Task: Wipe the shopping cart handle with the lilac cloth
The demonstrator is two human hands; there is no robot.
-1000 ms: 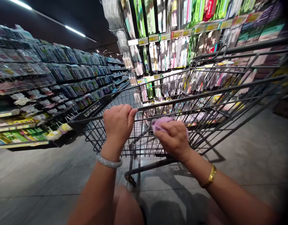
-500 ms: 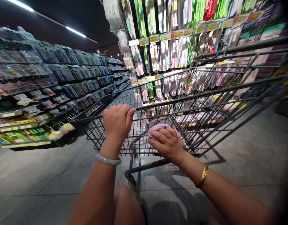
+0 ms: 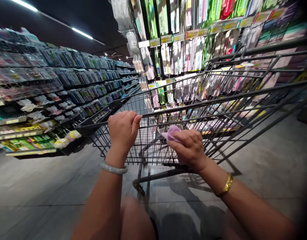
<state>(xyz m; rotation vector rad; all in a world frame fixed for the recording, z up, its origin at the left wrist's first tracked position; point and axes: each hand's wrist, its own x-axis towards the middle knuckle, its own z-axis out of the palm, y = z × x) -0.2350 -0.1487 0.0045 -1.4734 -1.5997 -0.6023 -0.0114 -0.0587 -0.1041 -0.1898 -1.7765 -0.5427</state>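
A dark wire shopping cart (image 3: 168, 111) stands side-on in front of me. My left hand (image 3: 123, 130) is wrapped round its near top rail, with the thumb lying along the bar. To the right and a little lower, my right hand (image 3: 190, 148) is closed on a light purple cloth (image 3: 173, 132), which bunches out past the fingers. That hand is at the side wires of the basket; whether the cloth touches them I cannot tell. A grey bangle (image 3: 114, 168) circles my left wrist and a gold one (image 3: 225, 185) my right.
Behind the cart rises a rack (image 3: 178, 36) hung with packaged toothbrushes. Long stocked shelves (image 3: 86, 78) run down the aisle at left. The cart's wheel (image 3: 140, 190) rests on the grey tiled floor (image 3: 56, 186), close to my knee (image 3: 133, 216).
My right hand has moved right along the cart's side and turned, and the cloth, spread under the fingers before, is now bunched in the grip. My left hand stays on the rail.
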